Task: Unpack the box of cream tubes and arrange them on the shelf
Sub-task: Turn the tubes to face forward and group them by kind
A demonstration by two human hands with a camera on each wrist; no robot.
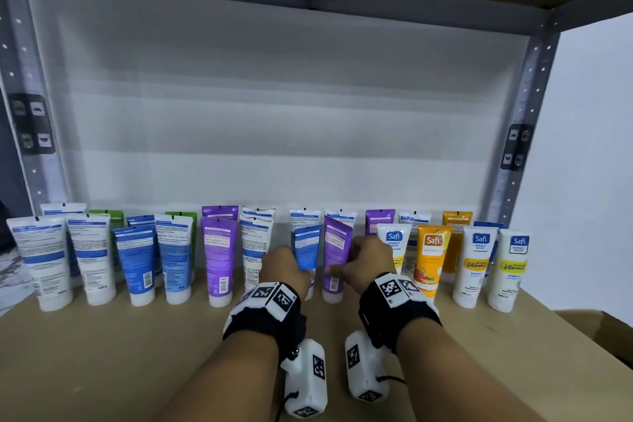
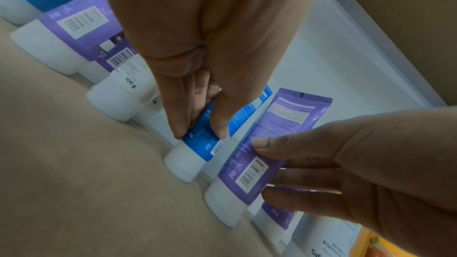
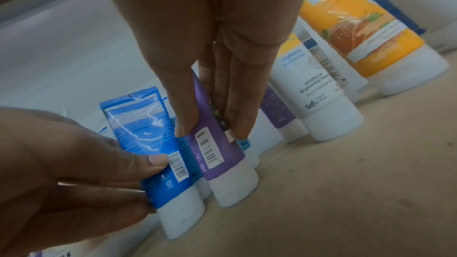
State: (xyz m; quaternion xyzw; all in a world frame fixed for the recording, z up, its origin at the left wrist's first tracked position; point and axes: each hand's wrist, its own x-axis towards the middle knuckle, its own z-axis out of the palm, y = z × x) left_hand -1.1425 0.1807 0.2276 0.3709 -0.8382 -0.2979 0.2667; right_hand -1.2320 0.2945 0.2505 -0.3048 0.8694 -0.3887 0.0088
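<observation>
— While both hands sit at the middle of the front row, what has each got?
— The left hand (image 1: 284,264) pinches a blue tube (image 2: 222,124) low on its body, thumb on one face and fingers on the other, just above its white cap. The right hand (image 1: 368,264) pinches a purple tube (image 3: 217,149) the same way, thumb and fingers closed on its lower part.
— Where do those two stand?
— Cap-down on the tan shelf board (image 1: 137,353), side by side and touching or nearly so, barcodes facing the person. The purple one tilts slightly.
— And the other tubes?
— Two rows along the back of the shelf, all on their caps. To the left are white, blue, green and purple tubes turned back-out. To the right, a white and yellow Safi tube (image 1: 394,243) stands just beside the right hand, then an orange Safi tube (image 1: 432,257) and two more white ones (image 1: 476,264) face-out.
— The box?
— A cardboard edge (image 1: 596,325) shows at the lower right, below the shelf board; I can't tell what is inside
</observation>
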